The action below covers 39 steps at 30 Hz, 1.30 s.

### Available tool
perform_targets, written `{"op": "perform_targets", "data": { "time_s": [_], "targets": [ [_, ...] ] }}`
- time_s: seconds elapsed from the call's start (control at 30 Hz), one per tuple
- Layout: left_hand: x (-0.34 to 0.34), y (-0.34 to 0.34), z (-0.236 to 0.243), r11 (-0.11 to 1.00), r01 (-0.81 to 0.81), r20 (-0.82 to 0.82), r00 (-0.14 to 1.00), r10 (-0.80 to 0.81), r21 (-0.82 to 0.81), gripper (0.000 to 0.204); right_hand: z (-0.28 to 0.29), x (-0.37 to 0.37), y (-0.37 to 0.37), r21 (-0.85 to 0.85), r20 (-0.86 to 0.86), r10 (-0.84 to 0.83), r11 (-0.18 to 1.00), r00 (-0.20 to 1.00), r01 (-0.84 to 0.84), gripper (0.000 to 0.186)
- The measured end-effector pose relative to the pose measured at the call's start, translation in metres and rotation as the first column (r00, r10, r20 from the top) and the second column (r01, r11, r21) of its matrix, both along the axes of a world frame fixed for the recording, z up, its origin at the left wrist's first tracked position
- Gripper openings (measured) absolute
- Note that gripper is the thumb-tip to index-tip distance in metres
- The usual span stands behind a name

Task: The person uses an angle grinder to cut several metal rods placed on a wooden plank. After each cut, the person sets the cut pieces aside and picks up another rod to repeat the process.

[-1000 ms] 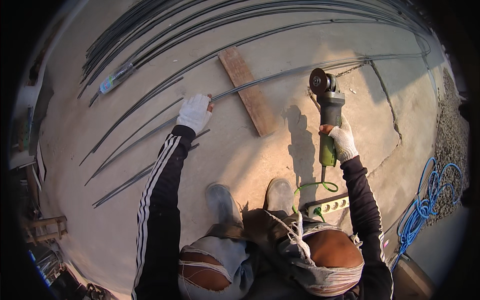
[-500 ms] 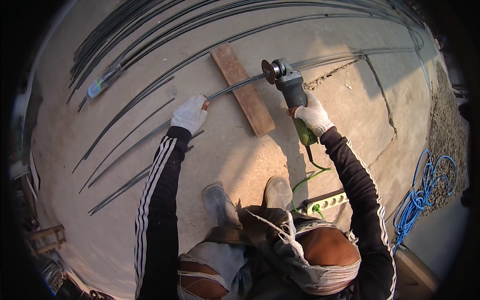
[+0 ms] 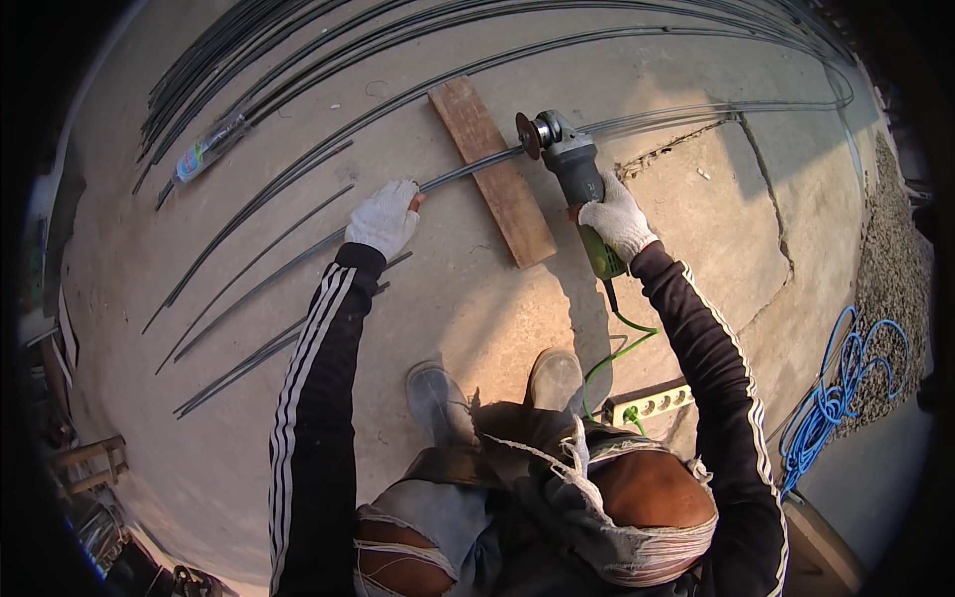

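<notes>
My left hand (image 3: 385,216), in a white glove, grips a thin bundle of grey steel rods (image 3: 452,174) lying across a worn wooden board (image 3: 506,209). With my right hand (image 3: 615,216), also gloved, I hold the body of a green and black angle grinder (image 3: 579,180). The grinder's disc (image 3: 529,136) is at the rods, just right of the board; I cannot tell whether they touch. A green cord runs from the tool down toward a white power strip (image 3: 657,404) beside my right boot (image 3: 556,381).
Long rods (image 3: 298,41) spread over the concrete floor (image 3: 506,308), with a plastic bottle (image 3: 204,155) among them at upper left. A coiled blue hose (image 3: 836,388) lies at right near gravel (image 3: 885,259). The floor has cracks. A small wooden frame (image 3: 85,460) stands at lower left.
My right hand has swung the grinder left from an upright position onto the line of the rods. My left hand stays on the rods, with only a slight shift.
</notes>
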<state>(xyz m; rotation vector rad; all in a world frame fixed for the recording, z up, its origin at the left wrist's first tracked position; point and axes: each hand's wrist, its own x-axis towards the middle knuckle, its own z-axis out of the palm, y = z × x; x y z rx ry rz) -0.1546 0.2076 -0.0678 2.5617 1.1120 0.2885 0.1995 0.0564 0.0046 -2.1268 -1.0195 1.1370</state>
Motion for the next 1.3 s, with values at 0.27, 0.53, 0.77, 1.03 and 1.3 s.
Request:
{"op": "perform_targets", "data": {
  "time_s": [0.27, 0.53, 0.77, 1.03, 1.3],
  "targets": [
    [0.0, 0.0, 0.001, 1.0, 0.013, 0.008, 1.0, -0.013, -0.001, 0.02, -0.01, 0.002, 0.0, 0.036, -0.018, -0.01, 0.999, 1.0, 0.01, 0.05],
    [0.0, 0.0, 0.001, 0.999, -0.009, -0.033, 0.999, 0.008, -0.039, 0.021, -0.011, 0.003, -0.001, 0.009, -0.05, -0.018, 1.0, 0.999, 0.018, 0.052],
    [-0.001, 0.001, -0.002, 1.0, 0.004, -0.015, 1.0, -0.004, 0.002, 0.02, -0.011, 0.002, -0.001, 0.022, -0.03, -0.001, 1.0, 1.0, 0.002, 0.051],
    [-0.001, 0.001, -0.002, 1.0, 0.008, 0.003, 1.0, -0.008, 0.011, 0.02, -0.007, -0.002, -0.002, 0.013, -0.004, -0.005, 1.0, 1.0, 0.005, 0.052],
    [0.0, 0.001, 0.002, 1.0, 0.008, 0.003, 1.0, -0.008, -0.024, 0.02, -0.011, 0.001, -0.002, -0.002, 0.012, 0.001, 1.0, 1.0, -0.001, 0.052]
  ]
}}
